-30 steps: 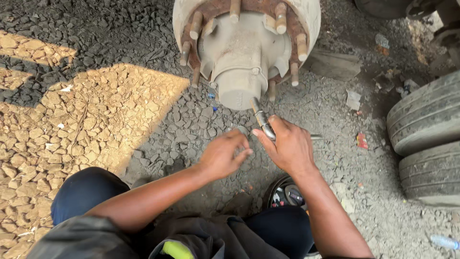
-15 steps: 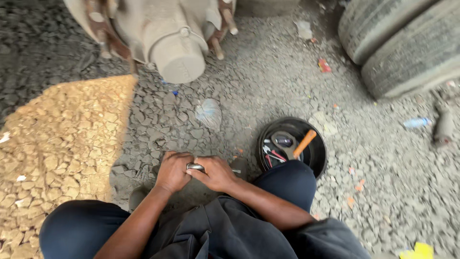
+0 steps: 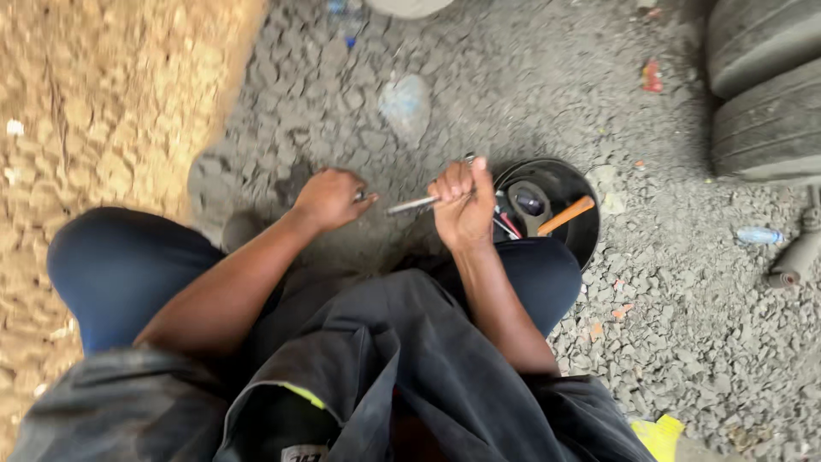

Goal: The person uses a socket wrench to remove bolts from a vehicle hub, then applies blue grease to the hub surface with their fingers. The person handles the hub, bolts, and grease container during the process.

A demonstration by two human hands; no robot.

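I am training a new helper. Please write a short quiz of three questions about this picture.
1. True or false: the right hand grips a metal tool.
2. Where is the black bowl? A) beside the right knee B) on the tyres C) in the left hand
3. What colour is the handle in the bowl?

Key: 1 true; 2 A; 3 orange.

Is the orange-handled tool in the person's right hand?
No: the orange-handled tool lies in the black bowl; the right hand grips a slim metal tool.
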